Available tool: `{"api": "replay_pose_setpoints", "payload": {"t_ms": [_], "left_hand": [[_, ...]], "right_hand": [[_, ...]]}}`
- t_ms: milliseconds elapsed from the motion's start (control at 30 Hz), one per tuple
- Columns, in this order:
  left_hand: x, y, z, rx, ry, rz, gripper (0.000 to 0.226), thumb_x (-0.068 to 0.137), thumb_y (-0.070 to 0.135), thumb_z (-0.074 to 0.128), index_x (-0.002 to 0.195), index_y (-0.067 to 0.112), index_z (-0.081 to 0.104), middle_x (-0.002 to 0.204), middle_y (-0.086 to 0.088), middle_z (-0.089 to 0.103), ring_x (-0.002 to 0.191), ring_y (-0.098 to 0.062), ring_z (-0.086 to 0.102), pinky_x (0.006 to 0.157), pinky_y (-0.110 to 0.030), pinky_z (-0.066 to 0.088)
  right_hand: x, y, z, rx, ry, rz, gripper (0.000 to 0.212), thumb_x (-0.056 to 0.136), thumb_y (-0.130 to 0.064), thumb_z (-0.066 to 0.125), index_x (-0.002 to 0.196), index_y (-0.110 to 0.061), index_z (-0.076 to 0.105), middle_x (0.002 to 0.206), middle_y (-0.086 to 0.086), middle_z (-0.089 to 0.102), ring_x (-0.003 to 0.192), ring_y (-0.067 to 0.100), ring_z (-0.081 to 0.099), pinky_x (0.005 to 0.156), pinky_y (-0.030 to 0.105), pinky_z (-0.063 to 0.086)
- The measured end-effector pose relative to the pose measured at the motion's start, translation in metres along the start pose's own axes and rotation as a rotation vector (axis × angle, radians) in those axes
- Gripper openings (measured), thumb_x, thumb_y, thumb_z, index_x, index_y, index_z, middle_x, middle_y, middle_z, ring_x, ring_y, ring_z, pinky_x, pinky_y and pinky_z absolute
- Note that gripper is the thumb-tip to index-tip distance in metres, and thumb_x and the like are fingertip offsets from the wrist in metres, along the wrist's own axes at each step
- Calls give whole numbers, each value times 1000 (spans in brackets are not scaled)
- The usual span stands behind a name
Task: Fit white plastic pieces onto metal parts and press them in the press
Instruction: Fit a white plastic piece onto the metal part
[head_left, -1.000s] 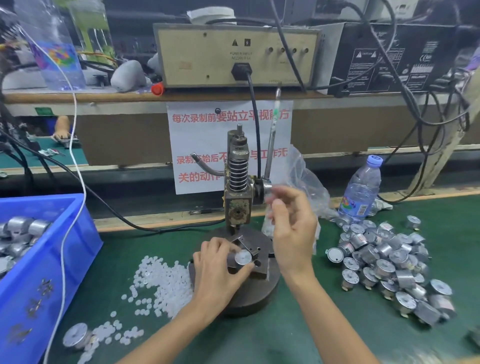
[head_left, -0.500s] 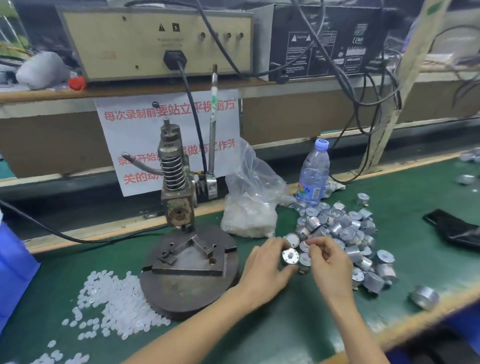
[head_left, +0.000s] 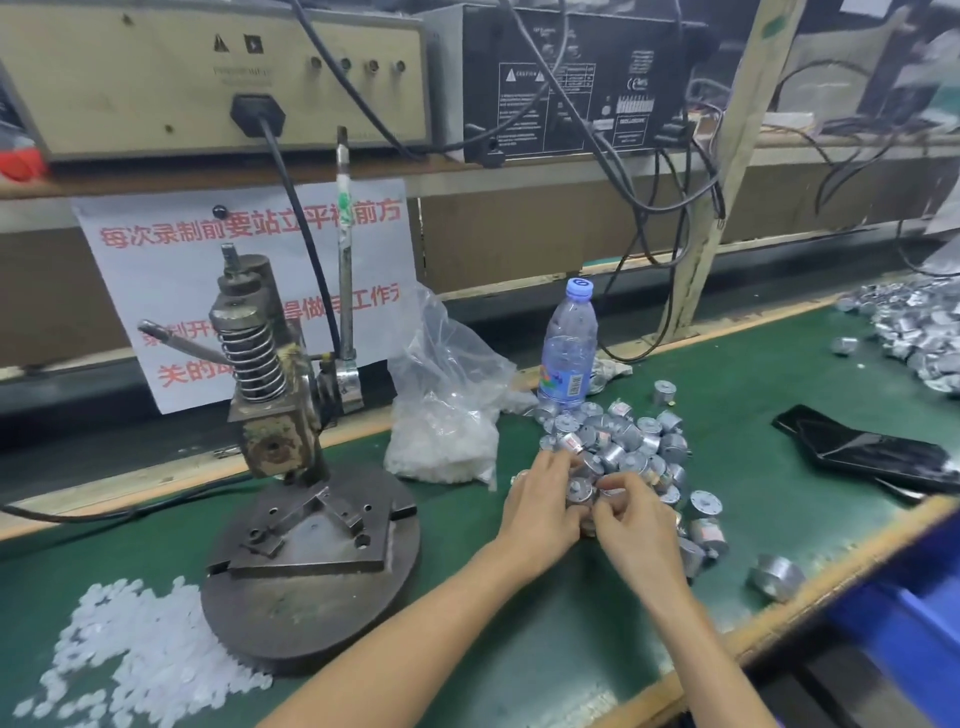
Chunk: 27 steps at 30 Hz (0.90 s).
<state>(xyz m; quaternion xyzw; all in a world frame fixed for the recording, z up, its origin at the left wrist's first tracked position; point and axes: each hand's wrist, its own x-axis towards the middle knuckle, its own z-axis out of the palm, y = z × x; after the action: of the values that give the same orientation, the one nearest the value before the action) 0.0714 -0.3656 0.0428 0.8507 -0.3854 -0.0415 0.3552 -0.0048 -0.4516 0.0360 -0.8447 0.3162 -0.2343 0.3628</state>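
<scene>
I have both hands in the pile of metal parts (head_left: 618, 452) toward the bench's right side: my left hand (head_left: 540, 506) grips one small metal part (head_left: 581, 489), my right hand (head_left: 636, 525) pinches at it too. The press (head_left: 270, 410) plate sits empty near the front edge, white plastic pieces (head_left: 135, 654) loose at the front left corner. I judge this cycle barely begun: fitting and pressing remain

Factory assembly bench: green mat (head_left: 519, 649), manual press (head_left: 291, 467), heaps of metal parts (head_left: 623, 447), loose white plastic pieces (head_left: 135, 654), power units (head_left: 218, 78) on the shelf, cables everywhere.
</scene>
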Motion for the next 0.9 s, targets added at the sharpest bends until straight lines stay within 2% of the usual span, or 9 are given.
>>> {"api": "replay_pose_setpoints", "payload": {"t_ms": [133,300,433,600,667,733,833,900], "left_hand": [[-3,-4,-7,6,-22,-24,47,81,17,62,125,17,45,124,-3,46,115,-23,48,97,-36,37],[-12,-7,-21,31,-8,-4,48,82,17,63,126,17,45,123,-3,46,108,-26,49,94,-37,39],[-26,-15,-40,65,51,65,43,83,20,63,123,17,47,120,-1,49,106,-22,49,91,-31,36],[-55,-29,-74,78,117,92,42,83,21,65,122,16,50,118,2,53,99,-16,51,92,-29,38],[-71,-34,-90,74,155,118,40,83,21,65,120,18,52,114,7,55,91,-5,46,89,-23,36],[-92,-39,-110,94,188,145,37,82,21,66,117,19,54,105,13,52,87,1,42,87,-25,38],[-127,-48,-145,133,246,142,34,80,19,65,113,21,57,96,16,52,87,-2,49,83,-28,43],[-152,-59,-172,161,271,89,32,79,15,65,111,19,59,100,9,60,85,-6,54,82,-30,47]], "right_hand": [[-2,-3,4,7,-17,9,19,82,-5,55,98,-12,59,68,3,64,81,30,59,71,35,43],[-6,-8,4,27,-4,-28,19,83,-5,55,99,-13,57,60,-6,58,74,28,58,66,32,39],[-10,-17,5,38,2,-74,15,83,-5,55,96,-11,58,57,-6,57,73,31,58,70,36,43],[-21,-36,14,79,-53,-128,16,83,-3,54,94,-15,56,57,-10,57,66,25,55,66,33,41],[-31,-48,22,125,-102,-158,16,83,-4,54,91,-18,56,57,-7,58,63,23,55,65,33,42],[-45,-65,32,171,-167,-214,18,84,-6,57,87,-24,55,55,-7,57,55,14,52,60,30,39],[-72,-100,54,231,-307,-333,24,83,-8,59,81,-32,53,51,-9,56,47,5,47,53,24,34],[-94,-127,73,243,-420,-427,26,82,-9,59,81,-34,53,55,-8,58,48,4,47,54,22,35]]}}
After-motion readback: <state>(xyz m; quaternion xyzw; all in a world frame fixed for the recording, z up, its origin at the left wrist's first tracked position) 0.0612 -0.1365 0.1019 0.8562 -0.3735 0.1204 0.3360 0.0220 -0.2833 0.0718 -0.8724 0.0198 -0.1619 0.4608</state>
